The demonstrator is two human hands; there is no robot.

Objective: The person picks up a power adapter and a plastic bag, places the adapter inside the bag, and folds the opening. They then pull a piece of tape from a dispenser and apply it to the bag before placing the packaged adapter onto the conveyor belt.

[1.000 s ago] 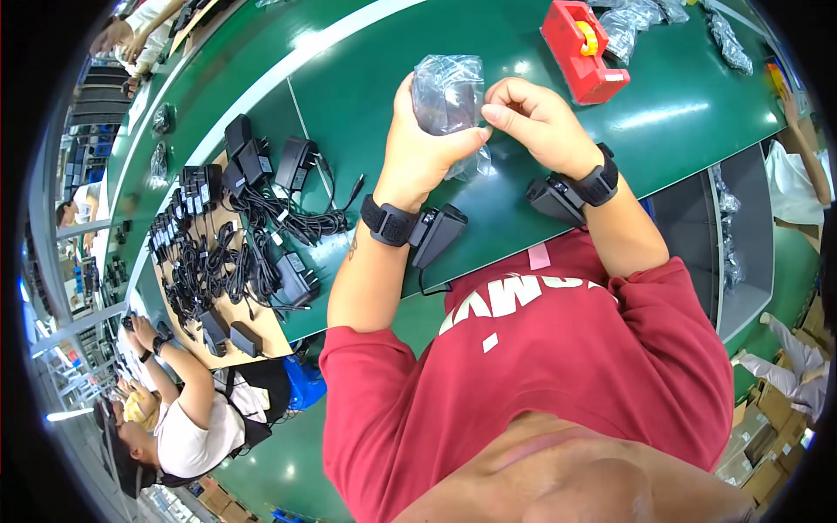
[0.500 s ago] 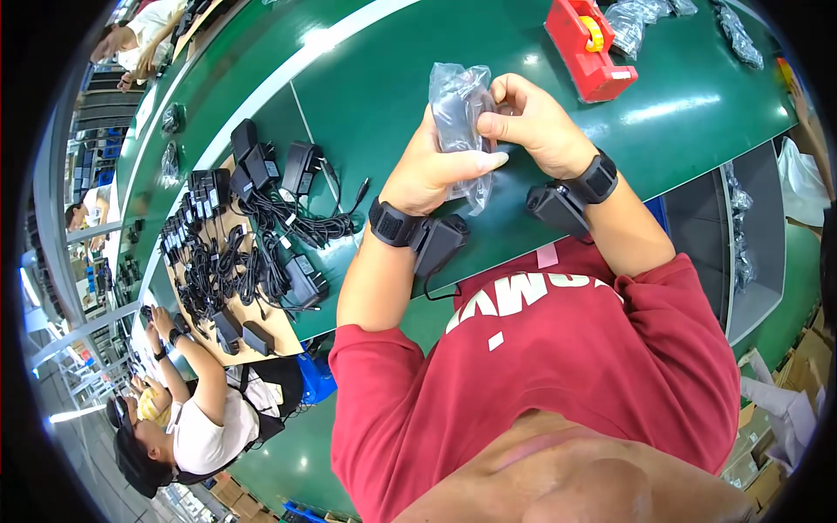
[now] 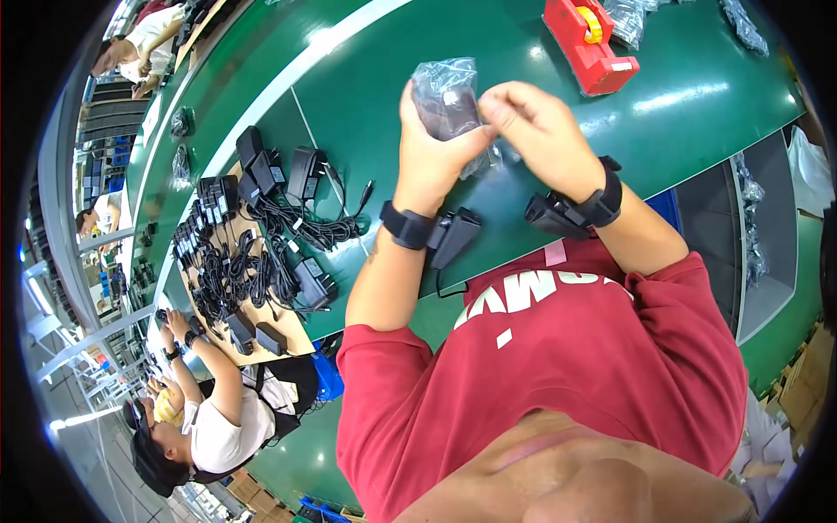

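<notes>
The person's left hand [image 3: 433, 150] grips a clear plastic bag [image 3: 449, 98] with a dark adapter inside, fingers wrapped behind it and the thumb pressed across its lower front. The bag is held upright above the green conveyor belt [image 3: 366, 87], its loose end hanging down just below the thumb. The right hand [image 3: 540, 131] sits just to the right of the bag, fingertips pinched together against the bag's edge beside the left thumb; it is blurred, so whether it actually pinches the plastic cannot be told. Both wrists carry black bands, each with a small black device [image 3: 455, 237] hanging beneath.

Beyond the right hand, further up the belt, stands a red tape dispenser [image 3: 589, 42] with a yellow roll, and bagged adapters [image 3: 626, 17] lie near it. Well off to the left of the left hand, a heap of black power adapters with coiled cables [image 3: 253, 244] lies on a brown board. A co-worker in a white shirt [image 3: 205, 427] sits near that pile, hands at the board's edge.
</notes>
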